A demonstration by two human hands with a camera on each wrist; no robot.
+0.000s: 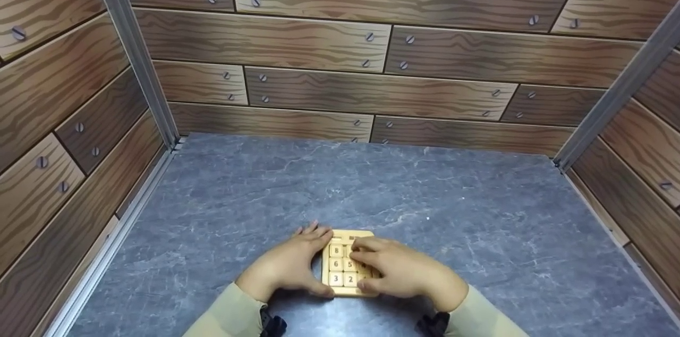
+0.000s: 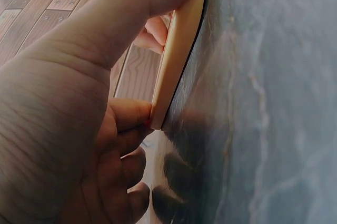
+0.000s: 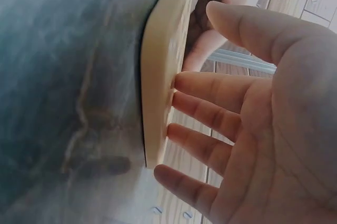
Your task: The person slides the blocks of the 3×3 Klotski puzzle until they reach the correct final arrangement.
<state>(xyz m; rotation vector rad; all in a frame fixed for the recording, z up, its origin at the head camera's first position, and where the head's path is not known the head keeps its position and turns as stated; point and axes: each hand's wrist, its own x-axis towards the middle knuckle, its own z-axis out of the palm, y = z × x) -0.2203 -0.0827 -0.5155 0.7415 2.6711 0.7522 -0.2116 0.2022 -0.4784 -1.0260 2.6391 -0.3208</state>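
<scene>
A yellow wooden number slide puzzle (image 1: 353, 232) lies flat on the tabletop, low in the head view. Its numbered tiles (image 1: 336, 264) include 8, 6, 5, 3 and 2; the right hand covers part of the others. My left hand (image 1: 289, 267) holds the puzzle by its left side, thumb at the near corner and a finger at the far one, as the left wrist view also shows along the frame's edge (image 2: 181, 39). Over the right side is my right hand (image 1: 401, 268). Several of its fingertips (image 3: 181, 80) touch the tile face, its thumb raised apart from them.
Around the puzzle spreads a grey-blue marbled tabletop (image 1: 255, 188). Wood-patterned walls (image 1: 313, 44) enclose it at the back and both sides, with metal posts (image 1: 141, 55) in the corners. Black wrist straps (image 1: 273, 325) sit at both cuffs.
</scene>
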